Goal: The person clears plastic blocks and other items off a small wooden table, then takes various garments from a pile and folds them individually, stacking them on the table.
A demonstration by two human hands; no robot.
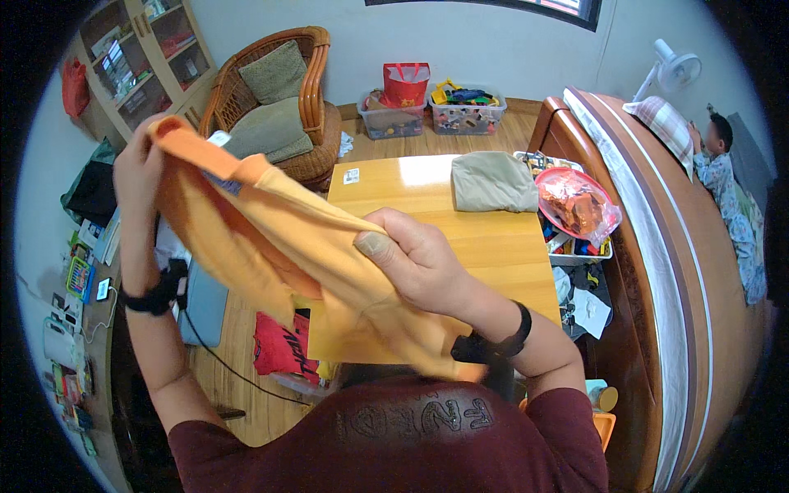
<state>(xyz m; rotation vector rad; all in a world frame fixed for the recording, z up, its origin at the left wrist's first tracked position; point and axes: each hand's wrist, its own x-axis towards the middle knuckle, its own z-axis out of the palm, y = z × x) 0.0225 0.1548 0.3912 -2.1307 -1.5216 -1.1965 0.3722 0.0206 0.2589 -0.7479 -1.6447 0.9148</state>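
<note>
My left hand [137,175] is raised at the left and grips the orange band of a yellow-orange garment [345,259]. Near the middle, my right hand [416,262] pinches the garment's upper edge between thumb and fingers. The cloth stretches between both hands and hangs down over a wooden table [499,259]; its lower part is blurred, with an orange cuff at the end. On the table's far right corner lies a folded grey-beige cloth [495,182].
Right of the table stand a toy bin under a red-rimmed tray [579,206] and a bed [672,246] with a person on it. A rattan armchair [314,80] and toy boxes [466,114] are behind. Red clothing [280,345] lies low at left; a cable hangs from my left wrist.
</note>
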